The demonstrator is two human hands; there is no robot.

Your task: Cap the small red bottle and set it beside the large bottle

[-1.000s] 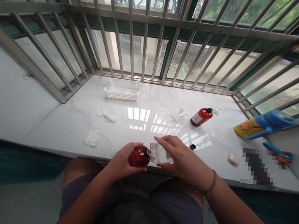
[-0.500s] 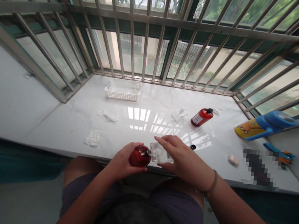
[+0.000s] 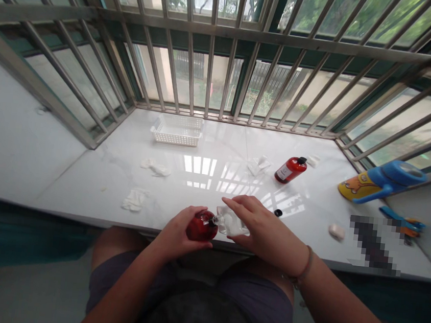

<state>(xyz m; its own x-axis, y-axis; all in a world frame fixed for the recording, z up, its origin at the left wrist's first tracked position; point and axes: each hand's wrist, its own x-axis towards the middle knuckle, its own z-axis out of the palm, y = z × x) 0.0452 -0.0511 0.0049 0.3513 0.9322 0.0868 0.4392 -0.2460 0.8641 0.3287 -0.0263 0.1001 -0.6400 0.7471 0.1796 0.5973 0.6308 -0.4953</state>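
Near the front edge of the white counter, my left hand (image 3: pixel 177 232) is wrapped round a red bottle (image 3: pixel 200 226). My right hand (image 3: pixel 251 218) grips a clear bottle (image 3: pixel 228 221), tipped on its side with its threaded neck pointing left. That neck meets the mouth of the red bottle; whether liquid is flowing I cannot tell. Just beyond my right hand lies a small black cap (image 3: pixel 278 213). A second red bottle (image 3: pixel 290 170) with a white label and black top stands farther back to the right.
A white perforated basket (image 3: pixel 175 138) sits by the window bars. Crumpled tissues (image 3: pixel 135 200) lie on the left, another tissue (image 3: pixel 259 165) in the middle. On the right are a blue and yellow flask (image 3: pixel 383 181), a pale small block (image 3: pixel 336 231) and a blurred-out dark object (image 3: pixel 374 245).
Almost nothing differs. Both hands keep their hold, and the two bottles stay mouth to mouth in the same place.
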